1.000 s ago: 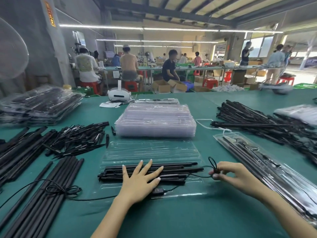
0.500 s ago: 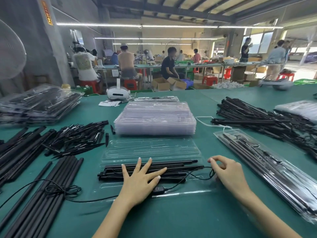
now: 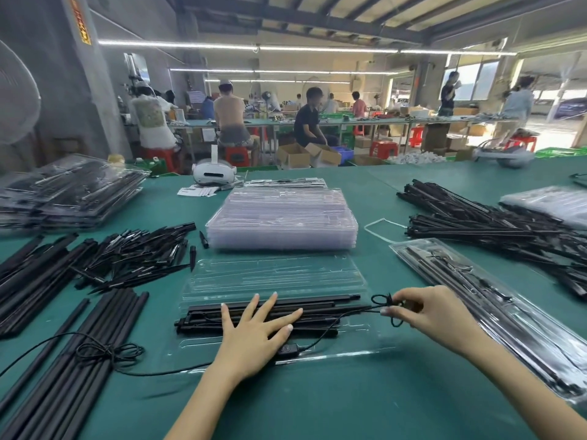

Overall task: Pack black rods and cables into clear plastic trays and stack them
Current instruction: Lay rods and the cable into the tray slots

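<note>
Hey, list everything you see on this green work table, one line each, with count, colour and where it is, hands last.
Open clear plastic tray: one, transparent, centre front, holding black rods.
Black rods in tray: several, black, under the left hand.
Black cable: one, black, running across the tray to the right hand, inline switch near the left wrist.
Stack of empty clear trays: one stack, transparent, behind the open tray.
Loose long black rods: many, black, front left.
Pile of short black pieces: many, black, left.
Packed trays: one stack, far left.
Pile of black rod assemblies: one, black, right.
Filled tray: one, right front.
White headset: one, white, far edge.
Left hand: flat on the rods.
Right hand: pinching the cable loop.
</note>
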